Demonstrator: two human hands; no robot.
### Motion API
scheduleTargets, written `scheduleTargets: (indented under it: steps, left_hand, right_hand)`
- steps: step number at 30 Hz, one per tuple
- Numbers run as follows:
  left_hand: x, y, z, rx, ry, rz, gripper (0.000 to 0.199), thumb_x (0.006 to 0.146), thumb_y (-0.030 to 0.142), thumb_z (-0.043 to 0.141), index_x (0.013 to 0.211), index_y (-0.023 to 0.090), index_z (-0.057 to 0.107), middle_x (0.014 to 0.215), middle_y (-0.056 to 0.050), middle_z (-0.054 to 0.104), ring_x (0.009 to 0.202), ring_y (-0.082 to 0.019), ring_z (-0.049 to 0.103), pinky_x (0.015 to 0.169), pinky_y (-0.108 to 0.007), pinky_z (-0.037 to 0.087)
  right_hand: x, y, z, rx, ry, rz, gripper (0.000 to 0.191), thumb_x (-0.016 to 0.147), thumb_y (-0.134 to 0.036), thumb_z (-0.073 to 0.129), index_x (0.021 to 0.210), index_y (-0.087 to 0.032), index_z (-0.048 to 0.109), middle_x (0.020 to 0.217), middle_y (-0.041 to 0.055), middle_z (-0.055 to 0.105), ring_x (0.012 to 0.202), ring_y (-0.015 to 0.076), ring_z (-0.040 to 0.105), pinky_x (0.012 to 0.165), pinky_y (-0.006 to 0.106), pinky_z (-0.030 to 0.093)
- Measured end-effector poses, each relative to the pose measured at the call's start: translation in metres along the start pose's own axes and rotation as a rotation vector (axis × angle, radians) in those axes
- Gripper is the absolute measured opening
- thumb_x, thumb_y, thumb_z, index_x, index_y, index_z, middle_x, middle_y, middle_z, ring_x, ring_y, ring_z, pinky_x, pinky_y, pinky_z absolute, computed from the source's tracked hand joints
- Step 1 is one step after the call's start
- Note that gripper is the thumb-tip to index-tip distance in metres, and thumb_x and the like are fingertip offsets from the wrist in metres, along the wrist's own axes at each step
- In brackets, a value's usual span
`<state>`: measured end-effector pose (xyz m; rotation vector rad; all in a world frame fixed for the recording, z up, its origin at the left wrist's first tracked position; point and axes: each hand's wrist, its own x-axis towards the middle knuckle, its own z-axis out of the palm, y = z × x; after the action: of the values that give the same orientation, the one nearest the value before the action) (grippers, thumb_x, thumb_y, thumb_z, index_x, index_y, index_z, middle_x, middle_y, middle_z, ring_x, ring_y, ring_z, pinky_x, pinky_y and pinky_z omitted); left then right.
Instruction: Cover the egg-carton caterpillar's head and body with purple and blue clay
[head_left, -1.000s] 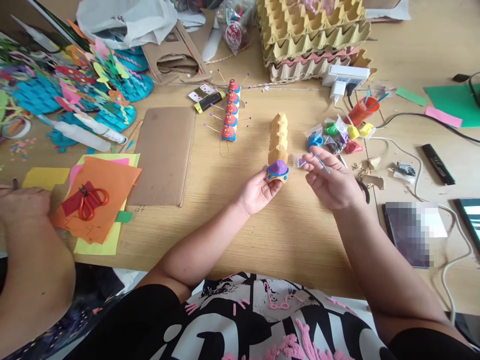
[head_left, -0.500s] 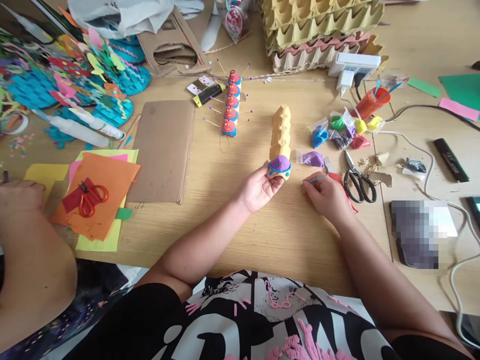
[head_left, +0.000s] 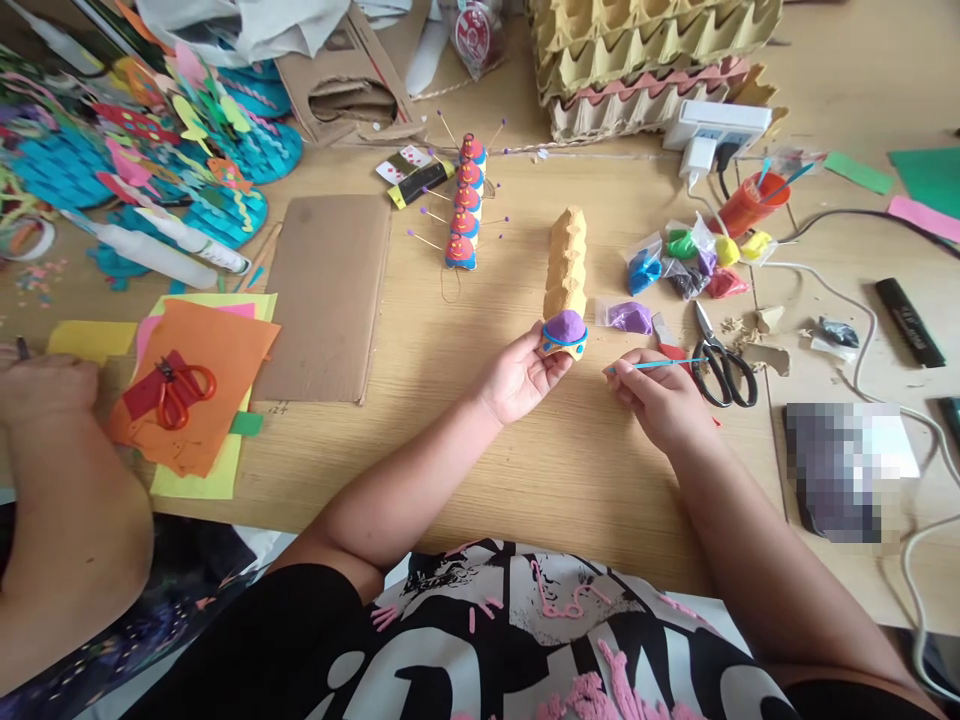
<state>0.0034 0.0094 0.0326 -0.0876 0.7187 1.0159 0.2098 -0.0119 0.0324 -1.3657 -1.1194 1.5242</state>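
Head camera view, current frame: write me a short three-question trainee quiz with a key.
1. Which hand holds the thin blue stick?
2. True or false: the left hand holds the near end of the ochre bumpy cardboard strip.
3. Which lies to the right of that strip?
A) flat brown cardboard sheet
B) black-handled metal scissors
C) red-and-blue clay-faced row

Key: 1. The right hand; 2. True; 3. B

Soft light, faint shadows, edges visibly stretched.
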Motion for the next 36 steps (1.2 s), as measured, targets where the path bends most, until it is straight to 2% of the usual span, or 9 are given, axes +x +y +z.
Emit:
scheduleTargets:
  steps: [3,6,12,16,22,25,28,32,36]
  left_hand:
    - [0.000,0.000,0.000,0.021,-0.020,0.005,0.030,0.110,0.025,0.050,0.111,0.008,0.075,0.089,-0.008,0.078,0.075,-0.012,0.074,0.073,-0.021,0.064]
    - [0.000,0.000,0.000,0.019,-0.015,0.006,0.029,0.110,0.025,0.051,0.113,0.009,0.076,0.089,-0.007,0.078,0.075,-0.012,0.074,0.073,-0.021,0.064]
    - [0.001,-0.001,-0.001,0.026,-0.030,0.020,0.030,0.110,0.025,0.050,0.106,0.010,0.076,0.091,-0.008,0.079,0.075,-0.012,0.075,0.074,-0.021,0.063]
    - [0.000,0.000,-0.001,0.016,-0.001,0.020,0.028,0.109,0.026,0.053,0.116,0.012,0.076,0.089,-0.006,0.079,0.076,-0.012,0.075,0.080,-0.022,0.063]
    - [0.002,-0.001,-0.002,0.012,-0.045,0.026,0.029,0.110,0.024,0.050,0.105,0.011,0.076,0.089,-0.006,0.079,0.076,-0.011,0.076,0.077,-0.021,0.063]
    - [0.003,-0.002,-0.005,0.022,-0.072,0.028,0.030,0.110,0.024,0.050,0.102,0.011,0.076,0.090,-0.006,0.079,0.076,-0.011,0.075,0.077,-0.020,0.063]
    - [0.004,-0.004,-0.006,0.028,-0.074,0.012,0.028,0.109,0.026,0.053,0.107,0.012,0.077,0.089,-0.005,0.079,0.077,-0.011,0.075,0.079,-0.021,0.063]
    - [0.003,-0.006,-0.005,0.022,-0.078,0.005,0.030,0.110,0.027,0.051,0.109,0.012,0.077,0.093,-0.006,0.080,0.084,-0.012,0.077,0.087,-0.022,0.063]
    - [0.002,-0.008,-0.003,0.038,-0.073,0.011,0.029,0.110,0.026,0.052,0.109,0.014,0.078,0.096,-0.005,0.080,0.086,-0.010,0.076,0.092,-0.022,0.061]
  right_hand:
    - [0.000,-0.004,0.005,0.188,-0.035,0.024,0.048,0.067,-0.057,0.095,0.075,-0.023,0.062,0.064,-0.0028,0.058,0.058,0.0104,0.045,0.053,0.026,0.031]
    - [0.001,-0.008,0.007,0.206,-0.031,0.015,0.046,0.066,-0.049,0.098,0.076,-0.023,0.062,0.057,-0.0055,0.053,0.054,0.0100,0.043,0.052,0.025,0.030]
    - [0.007,-0.027,0.007,0.140,-0.022,0.021,0.043,0.069,-0.049,0.097,0.080,-0.023,0.065,0.069,0.0009,0.072,0.058,0.0118,0.059,0.052,0.026,0.038]
    - [0.012,-0.040,0.014,0.133,-0.043,-0.104,0.041,0.079,-0.056,0.087,0.085,-0.027,0.059,0.071,-0.0006,0.070,0.057,0.0135,0.059,0.050,0.029,0.039]
    - [0.022,-0.014,0.035,0.228,0.016,-0.256,0.048,0.077,-0.061,0.087,0.079,-0.027,0.053,0.063,-0.0066,0.048,0.053,0.0104,0.037,0.050,0.028,0.032]
    - [0.022,0.002,0.038,0.198,0.060,-0.345,0.041,0.077,-0.056,0.090,0.078,-0.026,0.062,0.076,-0.0027,0.056,0.063,0.0123,0.046,0.059,0.030,0.041]
    - [0.019,0.010,0.038,0.008,0.106,-0.500,0.030,0.084,-0.055,0.085,0.083,-0.028,0.071,0.087,0.0017,0.063,0.082,0.0193,0.059,0.074,0.037,0.051]
    - [0.015,0.011,0.038,-0.192,0.134,-0.632,0.023,0.090,-0.052,0.080,0.087,-0.030,0.076,0.085,0.0029,0.061,0.086,0.0227,0.059,0.080,0.042,0.053]
    - [0.014,0.012,0.039,-0.261,0.171,-0.643,0.022,0.093,-0.051,0.076,0.089,-0.030,0.076,0.085,0.0033,0.061,0.087,0.0233,0.060,0.081,0.043,0.054]
